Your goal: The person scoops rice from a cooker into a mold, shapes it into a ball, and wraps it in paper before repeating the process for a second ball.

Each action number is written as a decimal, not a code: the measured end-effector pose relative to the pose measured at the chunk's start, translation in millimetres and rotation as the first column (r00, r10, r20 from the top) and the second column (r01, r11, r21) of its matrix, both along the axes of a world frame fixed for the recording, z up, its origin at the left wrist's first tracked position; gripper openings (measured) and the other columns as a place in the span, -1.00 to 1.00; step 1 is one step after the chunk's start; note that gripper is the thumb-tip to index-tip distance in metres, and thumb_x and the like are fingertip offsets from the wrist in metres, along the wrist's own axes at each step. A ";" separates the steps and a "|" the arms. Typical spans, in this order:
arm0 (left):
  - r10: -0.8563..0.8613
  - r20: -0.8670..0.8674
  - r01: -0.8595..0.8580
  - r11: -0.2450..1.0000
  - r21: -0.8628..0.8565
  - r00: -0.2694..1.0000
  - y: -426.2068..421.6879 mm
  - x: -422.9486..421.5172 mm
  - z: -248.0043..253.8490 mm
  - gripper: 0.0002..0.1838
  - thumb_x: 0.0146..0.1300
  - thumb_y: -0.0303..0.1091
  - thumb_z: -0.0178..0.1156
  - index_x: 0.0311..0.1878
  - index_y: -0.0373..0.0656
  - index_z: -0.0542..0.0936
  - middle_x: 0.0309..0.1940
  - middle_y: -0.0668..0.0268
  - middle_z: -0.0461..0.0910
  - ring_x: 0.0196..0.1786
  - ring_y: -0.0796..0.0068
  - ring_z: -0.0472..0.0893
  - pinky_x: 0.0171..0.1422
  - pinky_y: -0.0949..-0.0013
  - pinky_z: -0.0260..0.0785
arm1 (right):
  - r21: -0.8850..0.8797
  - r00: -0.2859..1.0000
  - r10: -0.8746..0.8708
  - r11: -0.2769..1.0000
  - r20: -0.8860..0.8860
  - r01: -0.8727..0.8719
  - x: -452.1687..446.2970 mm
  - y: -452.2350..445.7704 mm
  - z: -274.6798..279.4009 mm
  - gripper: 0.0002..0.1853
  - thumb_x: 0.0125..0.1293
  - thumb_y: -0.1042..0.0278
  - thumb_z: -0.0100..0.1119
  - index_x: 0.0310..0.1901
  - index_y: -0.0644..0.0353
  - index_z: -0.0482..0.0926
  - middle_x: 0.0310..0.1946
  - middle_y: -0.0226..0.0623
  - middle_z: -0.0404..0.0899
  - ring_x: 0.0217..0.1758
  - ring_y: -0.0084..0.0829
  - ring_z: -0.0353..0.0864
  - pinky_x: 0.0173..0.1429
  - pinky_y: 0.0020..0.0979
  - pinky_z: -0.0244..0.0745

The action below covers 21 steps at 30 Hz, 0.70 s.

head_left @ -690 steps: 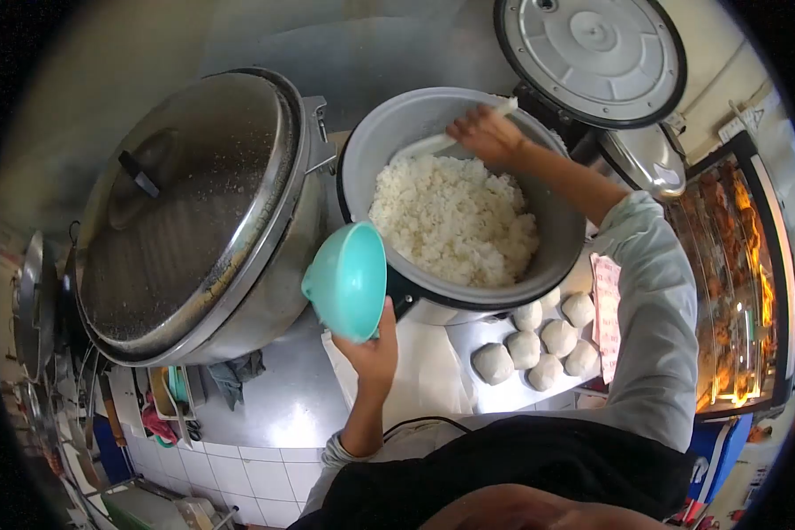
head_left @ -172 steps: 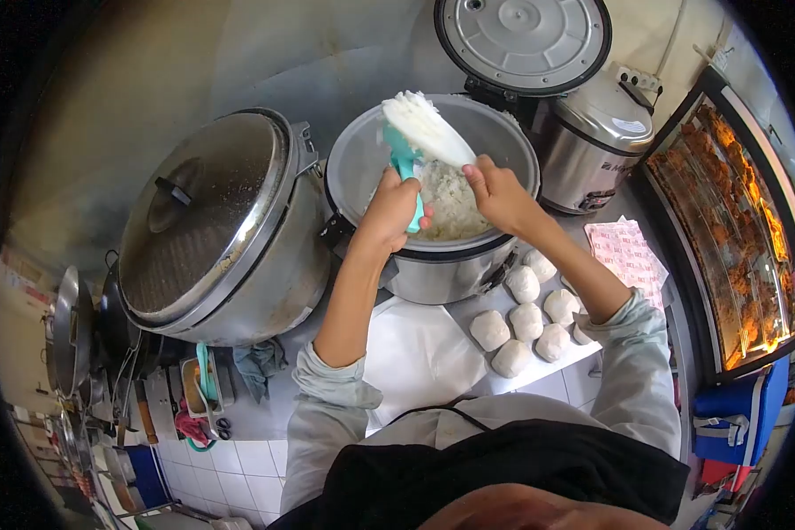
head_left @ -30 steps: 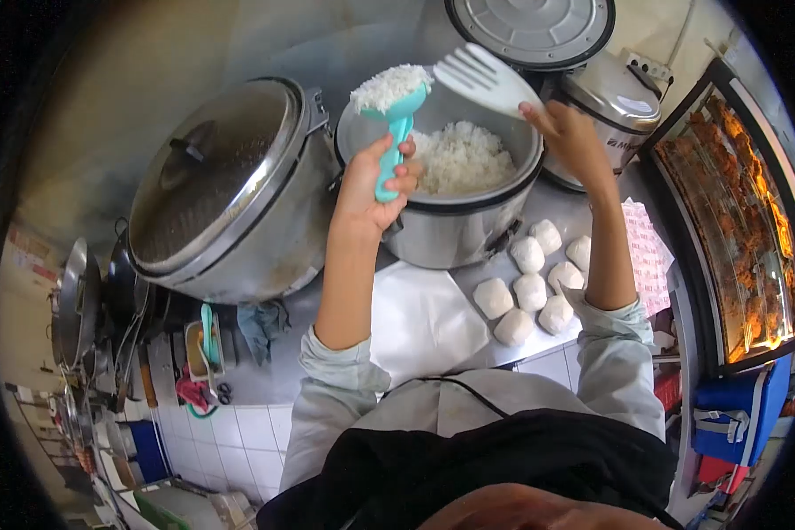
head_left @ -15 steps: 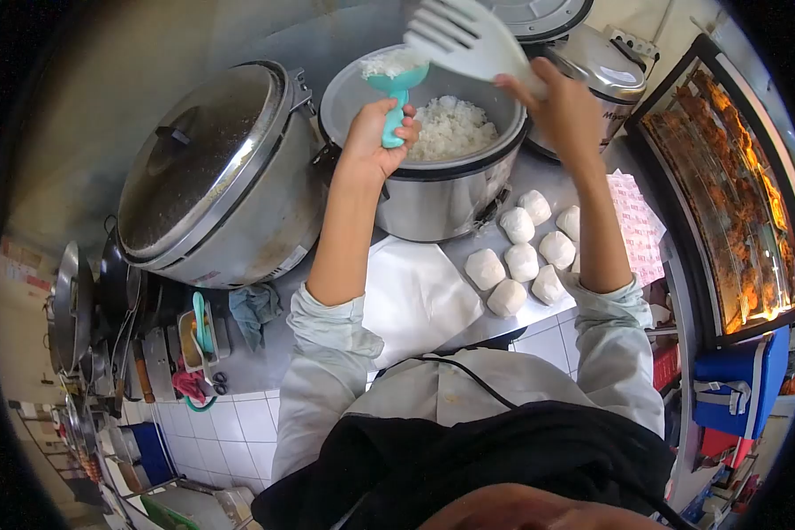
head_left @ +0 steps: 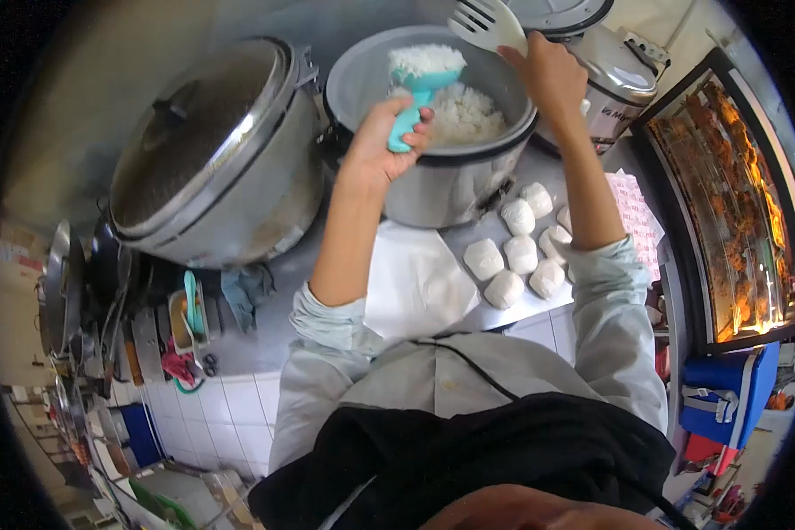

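Note:
My left hand [head_left: 387,141] is closed round the handle of a turquoise rice scoop [head_left: 408,124]. White rice [head_left: 426,60] is heaped in the scoop's cup, above the open rice cooker pot [head_left: 353,88]. More cooked rice [head_left: 468,117] lies inside the pot. In my right hand [head_left: 552,78] is a white slotted spatula [head_left: 486,25], its blade over the pot's far right rim. Wrapped white bundles [head_left: 521,253], several of them, sit on the counter below my right forearm. A sheet of white paper [head_left: 420,281] lies flat in front of the pot.
A large lidded steel cooker [head_left: 230,159] stands at left, another cooker [head_left: 611,84] at back right. Pink printed paper [head_left: 634,216] lies beside a lit display case [head_left: 724,203]. A small container of utensils [head_left: 188,322] and a grey-blue cloth [head_left: 246,291] are at the left front.
The scoop of rice has moved slightly right and its rice heap now shows more fully. The spatula has shifted right and up, away from the scoop. The view has tilted a little.

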<state>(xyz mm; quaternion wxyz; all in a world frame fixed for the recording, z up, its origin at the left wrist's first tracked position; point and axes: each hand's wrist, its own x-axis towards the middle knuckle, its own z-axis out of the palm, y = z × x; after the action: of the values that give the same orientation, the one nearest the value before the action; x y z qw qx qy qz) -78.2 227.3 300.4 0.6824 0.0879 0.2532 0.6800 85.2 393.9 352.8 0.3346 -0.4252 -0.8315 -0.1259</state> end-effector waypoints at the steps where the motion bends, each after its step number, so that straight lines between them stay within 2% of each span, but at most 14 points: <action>1: 0.012 -0.001 -0.012 0.999 0.052 1.000 -11.7 -0.3 1.2 -0.78 0.32 -0.38 -0.10 -0.07 -0.29 0.20 -0.35 0.19 0.33 -0.51 0.56 0.30 -0.74 0.65 0.13 | -0.075 0.988 -0.025 0.997 0.152 0.036 2.8 6.8 -8.6 -0.49 0.09 -0.18 0.17 -0.22 0.17 0.59 -0.32 -0.07 0.63 -0.25 -0.04 0.62 -0.23 -0.11 0.49; 4: 0.083 0.013 -0.084 0.992 0.090 0.996 -57.5 0.7 -6.4 -0.75 0.36 -0.28 -0.12 -0.07 -0.28 0.23 -0.35 0.23 0.34 -0.54 0.56 0.30 -0.76 0.63 0.12 | -0.214 0.915 0.130 0.976 0.383 -0.049 1.2 20.5 -34.6 -0.54 0.10 -0.11 0.19 -0.25 0.19 0.60 -0.25 -0.04 0.62 -0.16 -0.03 0.59 -0.14 -0.07 0.47; 5: 0.120 0.001 -0.120 0.988 0.102 0.993 -75.5 2.9 -11.4 -0.74 0.38 -0.24 -0.13 -0.08 -0.27 0.24 -0.35 0.25 0.34 -0.56 0.56 0.30 -0.78 0.62 0.11 | -0.112 0.905 0.168 0.985 0.391 -0.134 -0.1 28.1 -48.7 -0.57 0.10 -0.08 0.19 -0.29 0.19 0.62 -0.26 -0.06 0.62 -0.16 -0.02 0.58 -0.11 -0.08 0.48; 6: 0.128 0.009 -0.129 0.989 0.079 0.992 -95.4 8.1 -17.4 -0.74 0.38 -0.24 -0.13 -0.08 -0.27 0.24 -0.35 0.25 0.34 -0.56 0.56 0.30 -0.78 0.62 0.11 | 0.109 0.906 0.140 0.974 0.400 -0.198 0.5 16.7 -47.9 -0.66 0.13 0.03 0.23 -0.27 0.17 0.64 -0.29 -0.14 0.64 -0.17 -0.20 0.61 -0.10 -0.27 0.49; 8: 0.323 -0.155 -0.318 0.946 0.059 0.933 -139.4 23.6 -24.0 -0.74 0.39 -0.21 -0.14 -0.15 -0.25 0.28 -0.35 0.27 0.34 -0.62 0.55 0.29 -0.82 0.59 0.08 | 0.116 0.974 0.170 0.975 0.147 -0.188 5.6 -26.5 -26.7 -0.67 0.01 0.20 0.31 -0.22 0.22 0.58 -0.21 -0.07 0.57 -0.04 -0.09 0.46 0.02 -0.12 0.34; 10: 0.418 -0.226 -0.427 0.904 0.012 0.880 -179.2 34.2 -45.5 -0.70 0.39 -0.19 -0.14 -0.05 -0.26 0.32 -0.39 0.30 0.36 -0.64 0.56 0.34 -0.83 0.60 0.07 | 0.116 0.959 0.260 0.955 0.113 -0.273 16.0 -43.0 -18.3 -0.73 0.05 0.23 0.28 -0.26 0.21 0.59 -0.23 -0.11 0.57 -0.03 -0.11 0.45 -0.06 -0.17 0.35; 12: 0.469 -0.391 -0.527 0.849 -0.049 0.792 -206.2 55.0 -58.5 -0.71 0.39 -0.20 -0.12 -0.03 -0.23 0.37 -0.40 0.31 0.39 -0.63 0.57 0.37 -0.82 0.61 0.07 | 0.106 0.825 0.521 0.853 -0.219 -0.510 26.7 -47.6 -21.3 -0.78 0.05 0.29 0.28 -0.31 0.23 0.59 -0.28 -0.12 0.56 -0.13 -0.13 0.48 -0.10 -0.22 0.33; 13: 0.491 -0.545 -0.624 0.777 -0.079 0.680 -213.8 61.5 -67.3 -0.71 0.39 -0.21 -0.11 0.00 -0.21 0.42 -0.42 0.32 0.41 -0.61 0.59 0.40 -0.81 0.63 0.08 | 0.052 0.790 0.520 0.844 -0.325 -0.534 31.5 -59.2 -19.8 -0.82 0.06 0.33 0.26 -0.35 0.25 0.58 -0.35 -0.15 0.56 -0.23 -0.15 0.50 -0.10 -0.24 0.32; 14: 0.482 -0.548 -0.621 0.779 -0.089 0.684 -219.4 66.0 -82.3 -0.71 0.39 -0.21 -0.11 0.00 -0.21 0.42 -0.42 0.32 0.41 -0.61 0.59 0.40 -0.81 0.63 0.08 | 0.042 0.793 0.513 0.847 -0.329 -0.530 37.8 -66.4 -24.7 -0.82 0.06 0.33 0.26 -0.35 0.25 0.58 -0.35 -0.15 0.56 -0.23 -0.15 0.50 -0.10 -0.24 0.32; 16: 0.220 -0.918 -0.687 0.722 -0.074 0.330 -227.3 73.6 -125.2 -0.68 0.36 -0.25 -0.04 0.08 -0.16 0.48 -0.44 0.33 0.45 -0.56 0.58 0.45 -0.73 0.53 0.21 | -0.030 0.777 0.418 0.872 -0.471 -0.488 48.0 -73.2 -38.8 -0.75 0.15 0.19 0.27 -0.23 0.16 0.65 -0.34 -0.26 0.65 -0.24 -0.46 0.60 -0.10 -0.47 0.44; 17: 0.176 -0.983 -0.637 0.751 0.171 -0.056 -223.4 73.7 -152.6 -0.68 0.31 -0.30 0.01 0.10 -0.08 0.50 -0.45 0.29 0.47 -0.58 0.52 0.47 -0.66 0.45 0.28 | -0.079 0.735 0.422 0.839 -0.531 -0.538 52.0 -73.1 -47.8 -0.80 0.17 0.30 0.27 -0.20 0.19 0.65 -0.37 -0.35 0.64 -0.28 -0.63 0.54 -0.12 -0.57 0.39; 18: 0.147 -0.888 -0.493 0.786 0.372 -0.436 -219.6 74.1 -181.9 -0.65 0.26 -0.36 0.06 0.12 -0.01 0.51 -0.46 0.26 0.48 -0.59 0.46 0.48 -0.60 0.36 0.34 | -0.086 0.736 0.425 0.835 -0.527 -0.543 54.5 -76.9 -56.0 -0.80 0.17 0.30 0.27 -0.20 0.19 0.65 -0.37 -0.35 0.64 -0.28 -0.63 0.54 -0.12 -0.57 0.39; 20: -0.105 -0.767 -0.336 0.930 0.150 -0.633 -223.8 83.4 -233.6 -0.50 0.20 -0.36 0.08 0.25 0.08 0.40 -0.43 0.23 0.48 -0.54 0.31 0.53 -0.46 0.23 0.43 | -0.153 0.759 0.328 0.861 -0.563 -0.485 61.4 -87.7 -71.7 -0.76 0.10 0.20 0.29 -0.33 0.21 0.63 -0.36 -0.23 0.64 -0.16 -0.33 0.58 -0.13 -0.35 0.43; 21: -0.226 -0.670 -0.285 0.958 -0.022 -0.707 -227.2 89.9 -260.5 -0.42 0.16 -0.36 0.08 0.30 0.15 0.33 -0.44 0.28 0.47 -0.54 0.29 0.53 -0.49 0.24 0.46 | -0.157 0.762 0.326 0.861 -0.559 -0.484 65.5 -91.6 -81.8 -0.76 0.10 0.20 0.29 -0.33 0.21 0.63 -0.36 -0.23 0.64 -0.16 -0.33 0.58 -0.13 -0.35 0.43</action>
<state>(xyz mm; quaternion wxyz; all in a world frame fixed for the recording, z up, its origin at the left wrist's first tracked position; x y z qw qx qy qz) 11.7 0.1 39.9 -0.0065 0.5539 0.8180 0.1549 150.7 302.3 271.0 0.4968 -0.2956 -0.7929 0.1926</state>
